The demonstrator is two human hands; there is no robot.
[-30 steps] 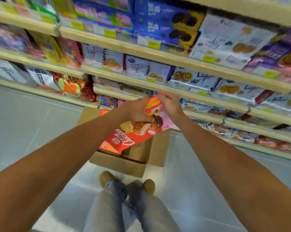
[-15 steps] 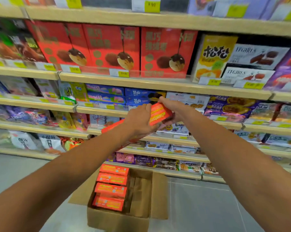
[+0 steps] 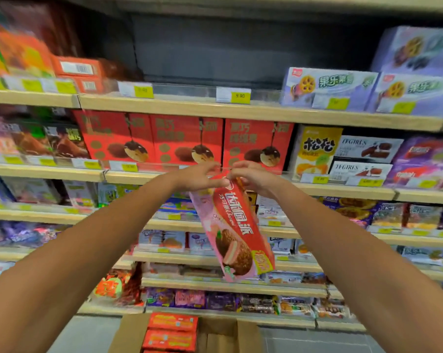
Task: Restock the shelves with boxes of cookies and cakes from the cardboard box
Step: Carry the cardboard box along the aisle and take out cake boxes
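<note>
Before the shelves (image 3: pixel 215 110), the left hand (image 3: pixel 197 175) and right hand (image 3: pixel 253 175) pinch the top of one cake box (image 3: pixel 235 230), not yet shelved; more boxes (image 3: pixel 173 332) lie in the carton (image 3: pixel 128 335).

Red-pink cake box (image 3: pixel 237 233); shelf edges (image 3: pixel 240 112) beige, seemingly.

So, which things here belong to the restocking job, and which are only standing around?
Job: pink-red cake box, held by left hand and right hand; cardboard box; orange boxes in it; bare shelf space, probably.
Not the job: red chocolate boxes; purple cookie boxes; price tags.
</note>
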